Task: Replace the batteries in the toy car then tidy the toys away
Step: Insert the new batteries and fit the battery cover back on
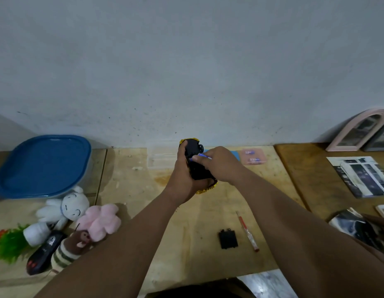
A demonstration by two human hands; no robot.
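Note:
A yellow toy car (195,155) is held upside down above the wooden table, its black underside facing me. My left hand (183,179) grips it from the left and below. My right hand (219,163) pinches a blue-and-white battery (200,156) against the car's underside. The black battery cover (228,238) lies on the table near the front, with a red-handled screwdriver (247,232) just right of it. A pink battery pack (253,156) lies at the back of the table, right of my hands.
A blue-lidded storage box (45,166) stands at the back left. In front of it lie a white plush (66,207), a pink plush (100,220), a striped monkey plush (70,248), a black remote control (45,252) and a green plastic plant (10,244). Photos and frames (358,134) crowd the right side.

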